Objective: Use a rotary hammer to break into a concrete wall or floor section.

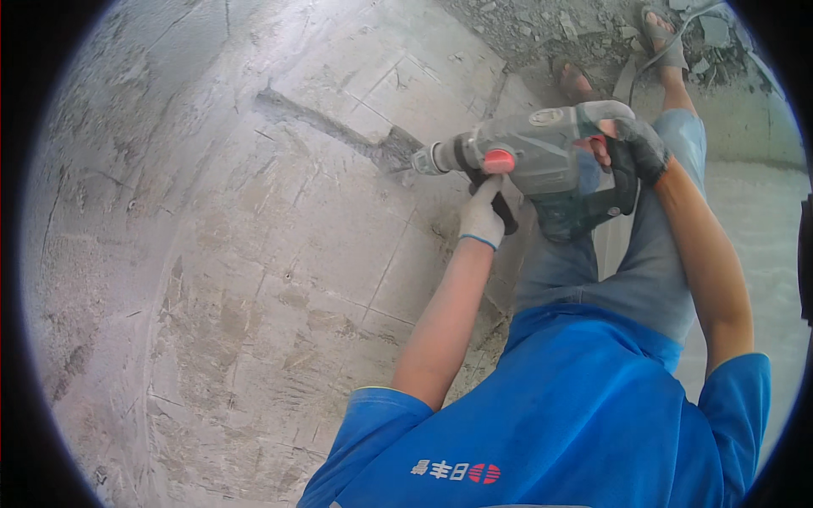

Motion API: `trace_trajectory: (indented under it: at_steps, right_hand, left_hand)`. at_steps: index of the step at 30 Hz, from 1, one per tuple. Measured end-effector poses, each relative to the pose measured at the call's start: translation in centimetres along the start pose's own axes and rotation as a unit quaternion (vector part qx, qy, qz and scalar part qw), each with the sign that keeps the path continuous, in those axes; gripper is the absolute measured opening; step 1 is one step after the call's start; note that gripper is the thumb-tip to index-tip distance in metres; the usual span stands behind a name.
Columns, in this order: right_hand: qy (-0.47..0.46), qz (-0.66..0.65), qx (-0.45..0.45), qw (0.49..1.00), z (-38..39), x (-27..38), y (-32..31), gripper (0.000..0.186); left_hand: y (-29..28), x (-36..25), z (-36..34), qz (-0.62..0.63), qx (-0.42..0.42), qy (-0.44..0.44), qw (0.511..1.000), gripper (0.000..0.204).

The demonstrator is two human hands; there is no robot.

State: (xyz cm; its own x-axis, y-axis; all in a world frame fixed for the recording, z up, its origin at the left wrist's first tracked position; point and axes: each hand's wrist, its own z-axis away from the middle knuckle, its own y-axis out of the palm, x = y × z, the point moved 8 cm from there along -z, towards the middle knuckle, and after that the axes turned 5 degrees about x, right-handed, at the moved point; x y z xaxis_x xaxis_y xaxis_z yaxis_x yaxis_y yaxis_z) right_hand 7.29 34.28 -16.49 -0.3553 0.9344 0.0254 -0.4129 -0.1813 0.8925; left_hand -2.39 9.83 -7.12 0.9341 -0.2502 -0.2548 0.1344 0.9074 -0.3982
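A dusty grey-green rotary hammer (533, 157) with a red knob lies level across my body, its chuck pointing left. My left hand (483, 213), in a white glove with a blue cuff, is closed around the black side handle below the chuck. In a dark, worn glove, my right hand (641, 148) grips the rear handle, fingers near the red trigger. The tool's tip meets the near end of a rough groove (326, 127) cut into the grey concrete wall (339, 237). Dust and the chuck hide the exact contact of the bit.
Broken rubble (542, 25) covers the ground at the top, with a cable (677, 34) running over it beside my sandalled foot (665, 38). Thin scored lines and chipped patches mark the wall. A pale, smooth surface (754, 229) lies on the right.
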Motion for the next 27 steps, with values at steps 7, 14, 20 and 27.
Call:
trace_trajectory:
  at_steps: [7,14,20,27]
  right_hand:
    - [0.157,0.088,-0.276,0.944,1.9,-7.9,-6.1,0.033]
    - [0.185,0.413,-0.256,0.854,4.2,-10.7,-2.4,0.036]
    - [0.361,0.233,-0.276,0.860,5.3,-14.6,-3.5,0.038]
    - [0.336,0.316,-0.270,0.845,3.3,-15.6,-3.3,0.034]
  left_hand:
    - [-0.5,-1.1,4.0,-0.361,0.064,-0.181,0.912,0.030]
    - [-3.5,-2.4,6.7,-0.394,0.097,-0.267,0.874,0.020]
    - [-2.1,-2.8,7.5,-0.355,0.115,-0.254,0.892,0.018]
    - [-3.4,-4.3,6.6,-0.331,0.100,-0.218,0.913,0.015]
